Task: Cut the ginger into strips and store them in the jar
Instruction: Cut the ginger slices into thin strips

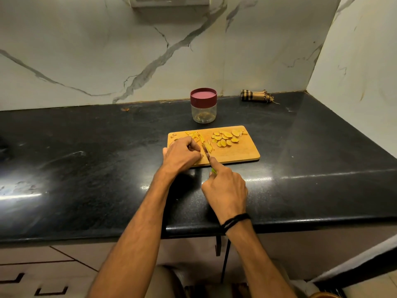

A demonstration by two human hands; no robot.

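A wooden cutting board [240, 154] lies on the black counter. Several round ginger slices [226, 137] lie on its far right part, and cut ginger strips [198, 136] lie at its far left. My left hand [182, 154] rests on the board's left side with curled fingers pressing down on ginger that is mostly hidden. My right hand [225, 188] grips a knife [205, 150] with a green handle, index finger along the blade's back, the blade right beside my left fingertips. Behind the board stands a clear jar [203, 114] with a maroon lid on it.
A rolled checked cloth [255, 96] lies at the back right against the marble wall. The black counter [96, 158] stretches wide to the left and right of the board. Its front edge runs just under my forearms.
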